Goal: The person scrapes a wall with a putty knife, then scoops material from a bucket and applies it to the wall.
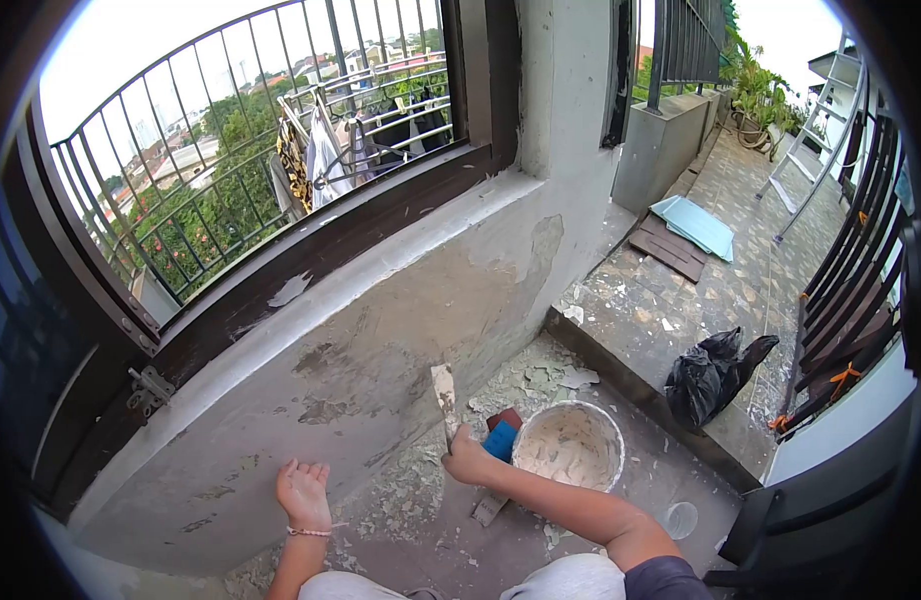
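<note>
My right hand (468, 457) is closed around a putty knife (444, 388), its blade pointing up and smeared with pale filler. The blade is near the lower wall (401, 320), which has rough, bare and stained patches; whether it touches cannot be told. My left hand (303, 495) is palm up by the wall, fingers loosely stretched and holding nothing. A white bucket (617, 432) with pale paste inside stands beside my right forearm. Between bucket and knife lie a blue block (500, 440) and a dark red piece (507, 417). A grey flat item (490, 508) is partly hidden under my forearm.
Paint flakes (411, 515) litter the floor. A clear cup (681, 519) sits at right. On the raised tiled step are a black plastic bag (716, 375), light-blue sheets (696, 226) and brown boards (669, 247). A ladder (816, 140) stands beyond. The window frame (331, 240) borders the wall above.
</note>
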The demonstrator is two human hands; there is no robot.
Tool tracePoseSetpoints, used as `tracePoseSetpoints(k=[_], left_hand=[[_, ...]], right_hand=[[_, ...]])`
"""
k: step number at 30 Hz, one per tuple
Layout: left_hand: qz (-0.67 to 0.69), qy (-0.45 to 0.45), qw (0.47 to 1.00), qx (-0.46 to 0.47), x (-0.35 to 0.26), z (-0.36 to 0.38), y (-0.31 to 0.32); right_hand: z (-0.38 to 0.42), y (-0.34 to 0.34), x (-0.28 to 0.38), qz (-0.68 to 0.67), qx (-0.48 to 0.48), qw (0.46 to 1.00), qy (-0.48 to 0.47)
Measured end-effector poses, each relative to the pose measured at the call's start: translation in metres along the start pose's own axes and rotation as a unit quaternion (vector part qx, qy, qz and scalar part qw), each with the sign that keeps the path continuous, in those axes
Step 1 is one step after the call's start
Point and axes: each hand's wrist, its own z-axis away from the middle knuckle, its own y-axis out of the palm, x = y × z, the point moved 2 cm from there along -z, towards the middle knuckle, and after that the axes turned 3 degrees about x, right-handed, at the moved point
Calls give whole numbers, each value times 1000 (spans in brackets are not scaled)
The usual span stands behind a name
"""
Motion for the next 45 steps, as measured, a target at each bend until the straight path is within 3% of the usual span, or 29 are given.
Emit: tracePoseSetpoints(k=[5, 10, 13, 21, 24, 27, 31, 34, 37, 42, 45], left_hand=[[1, -1, 1000, 0, -1, 3, 2], [2, -1, 1000, -1, -3, 4, 4], [3, -1, 1000, -3, -2, 4, 4], [5, -1, 1000, 6, -3, 3, 2], [9, -5, 1000, 12, -2, 2, -2], [11, 0, 1000, -2, -4, 6, 5], [17, -12, 1000, 21, -6, 7, 6], [11, -10, 1000, 24, -5, 6, 4], [6, -9, 999, 31, -6, 6, 4], [11, -10, 1000, -15, -7, 7, 7], [24, -23, 999, 42, -9, 5, -3]], right_hand=[[-11, -85, 51, -18, -185, 982, -22], [-33, -123, 78, -11, -210, 977, -44], [-33, -101, 82, -23, -188, 981, -52], [3, -12, 54, -8, -21, 999, -43], [24, 1, 46, 19, 67, 998, 3], [31, -28, 60, -22, 40, 999, -18], [6, -87, 80, -66, -134, 987, -52], [-18, -115, 89, -124, -140, 982, -19], [-34, -105, 89, -94, -134, 985, -62], [-16, -47, 95, -25, -64, 995, -70], [6, -17, 90, -32, 21, 998, -54]])
